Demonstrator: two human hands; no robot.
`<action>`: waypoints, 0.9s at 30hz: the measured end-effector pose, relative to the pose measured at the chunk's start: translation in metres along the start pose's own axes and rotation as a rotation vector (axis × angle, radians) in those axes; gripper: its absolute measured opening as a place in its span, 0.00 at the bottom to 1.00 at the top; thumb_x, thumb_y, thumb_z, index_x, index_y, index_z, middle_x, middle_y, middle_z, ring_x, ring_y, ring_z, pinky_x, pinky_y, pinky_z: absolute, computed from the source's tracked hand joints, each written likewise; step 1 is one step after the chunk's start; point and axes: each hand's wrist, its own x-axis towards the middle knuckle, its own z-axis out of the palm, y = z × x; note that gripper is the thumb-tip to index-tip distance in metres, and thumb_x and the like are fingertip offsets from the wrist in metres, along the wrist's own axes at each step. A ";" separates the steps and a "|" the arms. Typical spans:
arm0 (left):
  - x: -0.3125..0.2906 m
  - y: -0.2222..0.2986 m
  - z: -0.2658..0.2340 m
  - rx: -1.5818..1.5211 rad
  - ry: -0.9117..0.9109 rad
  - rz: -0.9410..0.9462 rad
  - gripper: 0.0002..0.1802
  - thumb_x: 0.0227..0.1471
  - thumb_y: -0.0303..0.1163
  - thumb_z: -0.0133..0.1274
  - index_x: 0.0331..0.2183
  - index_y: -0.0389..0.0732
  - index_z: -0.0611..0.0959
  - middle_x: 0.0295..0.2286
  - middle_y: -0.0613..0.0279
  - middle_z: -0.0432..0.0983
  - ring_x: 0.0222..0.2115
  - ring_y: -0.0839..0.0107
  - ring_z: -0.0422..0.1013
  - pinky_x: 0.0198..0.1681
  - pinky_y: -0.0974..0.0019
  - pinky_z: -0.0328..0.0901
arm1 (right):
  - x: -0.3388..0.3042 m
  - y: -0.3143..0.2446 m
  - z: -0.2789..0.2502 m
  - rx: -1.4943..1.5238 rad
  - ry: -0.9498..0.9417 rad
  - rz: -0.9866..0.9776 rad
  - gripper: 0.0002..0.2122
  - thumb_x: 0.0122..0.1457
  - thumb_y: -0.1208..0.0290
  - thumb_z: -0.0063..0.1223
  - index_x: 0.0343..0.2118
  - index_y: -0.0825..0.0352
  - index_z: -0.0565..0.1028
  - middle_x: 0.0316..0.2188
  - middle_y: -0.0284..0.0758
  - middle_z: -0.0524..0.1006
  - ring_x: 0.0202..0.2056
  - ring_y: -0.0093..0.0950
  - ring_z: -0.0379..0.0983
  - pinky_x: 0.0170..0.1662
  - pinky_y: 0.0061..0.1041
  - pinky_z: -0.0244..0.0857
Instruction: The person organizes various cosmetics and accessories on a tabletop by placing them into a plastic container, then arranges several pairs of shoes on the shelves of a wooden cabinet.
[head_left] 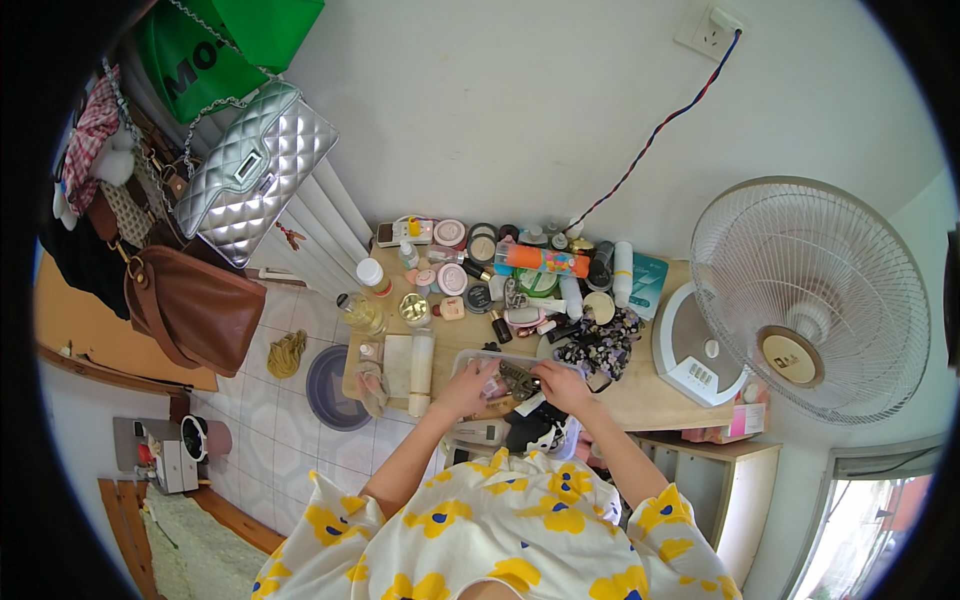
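A clear plastic box (460,362) with small items in it lies at the table's front edge, between my two hands. My left hand (465,388) reaches over the box's left side, fingers bent and closed; whatever they hold is too small to make out. In the box's right part is a dark olive piece (518,381) that looks like a hair claw clip. The fingertips of my right hand (563,386) are pinched at its right end. A white strip (530,403) lies just below it, beside a black-and-white cloth item (537,425).
Jars, compacts and bottles crowd the table (640,405) behind the box. A white roll (421,372) lies left, a dark floral bunched fabric (605,345) right. A fan (790,340) stands at the right end. Bags hang at the left, above a grey basin (325,400).
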 end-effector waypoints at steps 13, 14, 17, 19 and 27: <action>0.026 0.017 -0.056 -0.223 0.069 -0.175 0.20 0.36 0.22 0.46 0.38 0.38 0.72 0.37 0.50 0.67 0.38 0.51 0.64 0.39 0.59 0.61 | 0.071 -0.004 0.005 -0.005 0.107 -0.034 0.12 0.45 0.76 0.46 0.36 0.64 0.69 0.35 0.37 0.67 0.36 0.38 0.66 0.37 0.34 0.62; 0.036 0.010 -0.059 -0.222 0.065 -0.172 0.20 0.36 0.22 0.46 0.38 0.38 0.72 0.37 0.50 0.67 0.38 0.51 0.64 0.39 0.59 0.61 | 0.076 -0.002 0.007 -0.081 0.098 -0.025 0.14 0.45 0.75 0.47 0.37 0.64 0.68 0.38 0.36 0.66 0.40 0.37 0.65 0.40 0.35 0.61; 0.060 -0.027 -0.060 -0.154 0.212 -0.155 0.20 0.36 0.22 0.47 0.38 0.38 0.72 0.35 0.49 0.67 0.36 0.51 0.65 0.38 0.59 0.62 | 0.093 -0.010 0.018 -0.335 0.101 0.061 0.18 0.43 0.70 0.51 0.41 0.61 0.66 0.40 0.35 0.64 0.46 0.35 0.59 0.45 0.43 0.55; 0.076 -0.046 -0.052 0.059 0.360 -0.089 0.22 0.35 0.22 0.47 0.39 0.39 0.71 0.36 0.49 0.65 0.37 0.50 0.64 0.38 0.57 0.61 | 0.101 -0.008 0.027 -0.348 0.052 0.136 0.21 0.42 0.68 0.53 0.42 0.60 0.66 0.41 0.35 0.62 0.48 0.36 0.56 0.46 0.46 0.52; 0.096 -0.069 -0.028 0.307 0.212 -0.263 0.31 0.30 0.20 0.51 0.43 0.42 0.66 0.42 0.53 0.58 0.43 0.48 0.58 0.42 0.53 0.60 | 0.114 -0.017 0.043 -0.453 0.025 0.333 0.24 0.40 0.62 0.56 0.43 0.59 0.65 0.43 0.39 0.59 0.50 0.39 0.52 0.48 0.48 0.49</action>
